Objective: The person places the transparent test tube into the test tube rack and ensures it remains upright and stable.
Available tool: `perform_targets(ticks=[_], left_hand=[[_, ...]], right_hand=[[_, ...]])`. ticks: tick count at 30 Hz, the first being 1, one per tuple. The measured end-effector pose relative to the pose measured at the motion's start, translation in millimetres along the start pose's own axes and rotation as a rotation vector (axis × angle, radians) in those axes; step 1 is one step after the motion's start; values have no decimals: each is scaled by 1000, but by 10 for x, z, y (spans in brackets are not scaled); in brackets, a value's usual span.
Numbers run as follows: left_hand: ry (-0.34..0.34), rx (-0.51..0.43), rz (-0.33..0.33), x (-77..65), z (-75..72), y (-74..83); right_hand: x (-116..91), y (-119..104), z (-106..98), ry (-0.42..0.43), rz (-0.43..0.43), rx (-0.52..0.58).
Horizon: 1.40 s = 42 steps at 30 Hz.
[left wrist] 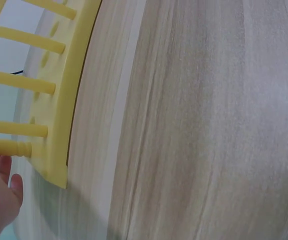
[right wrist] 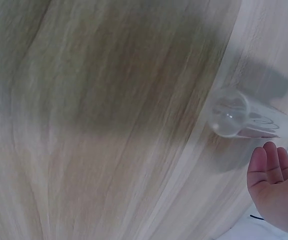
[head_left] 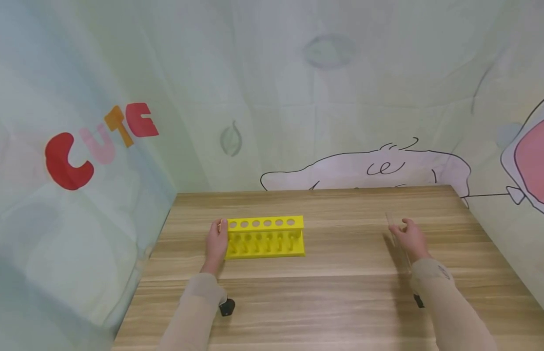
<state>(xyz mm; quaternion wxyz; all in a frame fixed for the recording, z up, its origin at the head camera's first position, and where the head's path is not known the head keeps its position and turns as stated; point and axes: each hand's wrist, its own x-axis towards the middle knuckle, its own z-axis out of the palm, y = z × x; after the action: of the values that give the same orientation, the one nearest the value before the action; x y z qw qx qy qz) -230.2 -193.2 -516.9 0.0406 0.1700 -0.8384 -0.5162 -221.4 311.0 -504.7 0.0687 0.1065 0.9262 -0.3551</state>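
Observation:
A yellow test tube rack (head_left: pixel 265 255) stands on the wooden table, with a row of round holes along its top and several pegs below. My left hand (head_left: pixel 217 242) grips the rack's left end, the thumb lying over the top edge. In the left wrist view the fingers of that hand (left wrist: pixel 3 192) are by the rack's end post (left wrist: pixel 9 146). Well to the right, my right hand (head_left: pixel 411 239) pinches a clear test tube (head_left: pixel 389 219). The right wrist view shows the tube's rounded end (right wrist: pixel 229 115) above the table and the fingers beside it; the thumb is hidden there.
The wood-grained table (head_left: pixel 342 302) reaches back to a pale cloth (head_left: pixel 272 97) with drawn figures. At the left, the cloth carries coloured letters (head_left: pixel 70 165). A dark wrist device (head_left: pixel 227 307) shows at the left sleeve.

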Motion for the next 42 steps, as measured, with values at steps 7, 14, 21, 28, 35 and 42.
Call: perform_targets(ticks=[7, 14, 21, 28, 35, 42], left_hand=[[9, -23, -30, -12, 21, 42], [18, -25, -38, -8, 49, 61], [19, -39, -49, -8, 59, 73], [20, -54, -52, -37, 62, 114], [24, -58, -37, -30, 66, 107], [18, -62, -31, -40, 69, 101]], right_hand=[[-28, -57, 8, -13, 24, 7], [-26, -47, 23, -39, 26, 18], [-2, -8, 45, -38, 19, 13], [15, 17, 63, -30, 19, -21], [70, 40, 82, -22, 26, -60], [80, 39, 91, -24, 27, -90]])
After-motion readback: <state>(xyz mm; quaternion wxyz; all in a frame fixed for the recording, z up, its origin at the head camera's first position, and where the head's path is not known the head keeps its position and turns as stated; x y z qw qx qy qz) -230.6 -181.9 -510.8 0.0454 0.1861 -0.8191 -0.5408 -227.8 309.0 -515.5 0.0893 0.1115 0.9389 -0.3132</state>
